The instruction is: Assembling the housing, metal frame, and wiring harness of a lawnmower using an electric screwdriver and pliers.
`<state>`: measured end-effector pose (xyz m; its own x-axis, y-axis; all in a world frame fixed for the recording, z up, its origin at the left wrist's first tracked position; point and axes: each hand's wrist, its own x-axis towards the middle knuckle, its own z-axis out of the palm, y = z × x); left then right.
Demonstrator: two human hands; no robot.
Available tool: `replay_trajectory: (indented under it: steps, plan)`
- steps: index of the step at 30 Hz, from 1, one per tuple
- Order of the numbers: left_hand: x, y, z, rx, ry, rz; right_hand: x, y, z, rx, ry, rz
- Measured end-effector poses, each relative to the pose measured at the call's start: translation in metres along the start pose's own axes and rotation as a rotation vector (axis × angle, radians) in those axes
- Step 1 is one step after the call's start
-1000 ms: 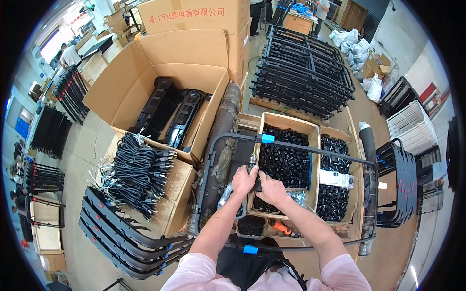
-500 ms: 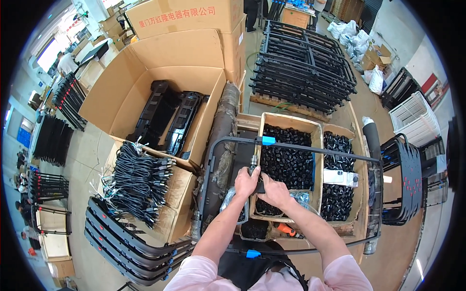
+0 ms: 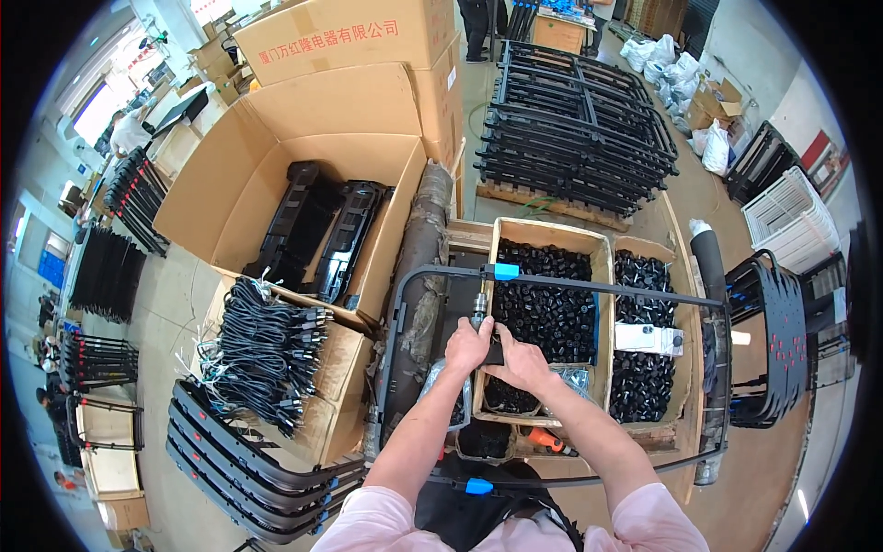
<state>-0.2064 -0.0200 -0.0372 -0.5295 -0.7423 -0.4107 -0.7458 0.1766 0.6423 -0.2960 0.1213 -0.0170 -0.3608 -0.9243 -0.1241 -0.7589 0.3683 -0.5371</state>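
My left hand [image 3: 467, 345] and my right hand [image 3: 521, 361] meet over the near left corner of a wooden box of small black plastic parts [image 3: 550, 302]. Both hands close around a small dark piece with a metal stub [image 3: 479, 304] sticking up from it. A black tubular frame [image 3: 402, 324] with blue clips [image 3: 505, 270] runs around the boxes, its top bar just beyond my fingers. A second box of black parts [image 3: 644, 368] stands to the right.
A large open cardboard carton [image 3: 276, 156] holds long black mouldings. A bundle of black cables [image 3: 262, 345] lies on a flat carton at left, above stacked curved black frames [image 3: 239, 465]. Black grid racks [image 3: 575, 129] are piled on a pallet behind. An orange tool [image 3: 550, 442] lies near my right forearm.
My hands have stayed together at the box corner, shifting slightly. The camera has tilted, so the scene sits a little lower in view.
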Motion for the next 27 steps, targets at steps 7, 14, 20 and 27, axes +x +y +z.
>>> replay_trajectory:
  steps: [7,14,20,27]
  plan:
    - [0.000,0.011,-0.003,0.002,-0.011,-0.019,0.003,-0.003,-0.006,0.020,-0.066,0.113]
    - [0.005,0.005,0.002,-0.003,0.000,-0.028,0.003,-0.011,0.008,0.034,0.132,-0.088]
    - [0.000,0.001,0.004,-0.052,0.032,-0.062,-0.003,-0.016,0.005,0.016,0.087,-0.037]
    - [-0.006,-0.009,0.007,-0.070,0.141,-0.010,-0.010,-0.019,0.013,0.015,0.098,-0.031]
